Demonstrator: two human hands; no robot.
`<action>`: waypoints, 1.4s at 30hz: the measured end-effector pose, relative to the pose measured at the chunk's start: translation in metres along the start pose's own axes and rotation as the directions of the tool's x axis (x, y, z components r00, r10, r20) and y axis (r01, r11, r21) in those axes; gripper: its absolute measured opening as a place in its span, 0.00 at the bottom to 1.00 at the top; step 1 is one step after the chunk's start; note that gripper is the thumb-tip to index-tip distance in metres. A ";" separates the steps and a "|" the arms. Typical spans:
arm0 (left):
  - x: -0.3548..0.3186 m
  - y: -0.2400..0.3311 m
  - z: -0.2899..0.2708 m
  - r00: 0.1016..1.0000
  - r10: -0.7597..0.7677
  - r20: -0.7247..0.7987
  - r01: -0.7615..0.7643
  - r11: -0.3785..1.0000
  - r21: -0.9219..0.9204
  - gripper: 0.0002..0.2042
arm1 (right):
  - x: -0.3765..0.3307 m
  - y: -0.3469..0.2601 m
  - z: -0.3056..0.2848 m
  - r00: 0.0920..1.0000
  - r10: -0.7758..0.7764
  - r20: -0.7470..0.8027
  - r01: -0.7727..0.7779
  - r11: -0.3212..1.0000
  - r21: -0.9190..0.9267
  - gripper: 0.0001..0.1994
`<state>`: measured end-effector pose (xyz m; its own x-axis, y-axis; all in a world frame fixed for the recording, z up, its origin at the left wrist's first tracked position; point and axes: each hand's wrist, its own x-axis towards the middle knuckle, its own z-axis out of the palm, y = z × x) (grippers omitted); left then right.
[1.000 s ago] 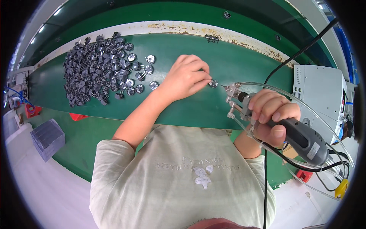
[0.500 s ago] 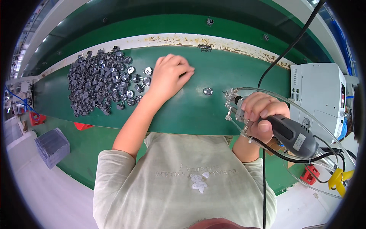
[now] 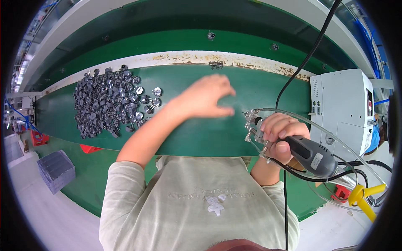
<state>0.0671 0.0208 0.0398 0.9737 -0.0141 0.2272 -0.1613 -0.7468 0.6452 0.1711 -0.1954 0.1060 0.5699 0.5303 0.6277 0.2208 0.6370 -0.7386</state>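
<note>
My left hand point(image 3: 211, 98) hovers at or just over the green bench top point(image 3: 188, 140), a little smeared by motion. Its thumb and fingers stand apart, with bare green showing between them. The single small round part seen there earlier is out of sight, perhaps under this hand. My right hand point(image 3: 282, 134) is wrapped round a dark grey handheld power tool point(image 3: 312, 155). A metal head point(image 3: 252, 123) with clear tubing fittings sits at the tool's front and points left. Left of my left forearm lies a heap of small dark round parts point(image 3: 102, 102) with shiny faces.
A white machine point(image 3: 341, 111) stands at the bench's right end. A black cable point(image 3: 307, 58) hangs down beside it, and a clear tube point(image 3: 310, 123) runs along the tool. A yellow tie point(image 3: 364, 196) wraps the hoses. Grey stacked trays point(image 3: 56, 171) are at lower left.
My left hand has swung right, away from the heap's edge, and its fingers have spread. The lone part on the bench has gone from sight. The right hand keeps its grip on the tool.
</note>
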 end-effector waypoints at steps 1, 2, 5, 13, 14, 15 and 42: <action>-0.012 0.004 0.009 0.997 0.000 0.071 0.000 1.000 -0.002 0.17 | 0.000 0.001 0.000 1.000 0.000 -0.004 0.000 1.000 0.001 0.17; -0.024 0.003 0.019 0.996 -0.043 0.074 0.044 0.999 -0.011 0.16 | 0.000 0.001 -0.001 1.000 0.001 0.016 -0.001 1.000 -0.012 0.17; -0.057 0.002 0.012 0.986 -0.159 0.044 0.155 0.984 0.087 0.12 | 0.002 0.004 -0.006 0.998 -0.002 0.055 0.004 0.999 -0.036 0.14; -0.059 -0.024 -0.084 0.956 -0.269 -0.116 0.293 0.881 0.370 0.15 | 0.014 0.002 0.000 0.998 -0.056 0.004 0.056 0.990 -0.126 0.12; -0.041 -0.045 -0.084 0.941 -0.270 -0.204 0.325 0.891 0.318 0.17 | 0.017 0.004 0.001 0.999 -0.048 -0.002 0.047 0.995 -0.090 0.11; -0.020 -0.070 -0.078 0.919 -0.266 -0.290 0.343 0.903 0.260 0.18 | 0.020 0.006 0.001 0.999 -0.040 -0.008 0.039 0.997 -0.062 0.11; -0.060 -0.005 0.032 0.970 -0.132 -0.204 0.122 0.991 -0.060 0.16 | 0.018 0.010 0.012 0.989 0.049 0.142 -0.069 0.988 0.138 0.13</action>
<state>0.0146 0.0044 -0.0007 0.9332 0.2203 0.2838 -0.0505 -0.7018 0.7106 0.1745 -0.1724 0.1129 0.4619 0.6349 0.6194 0.0697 0.6701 -0.7389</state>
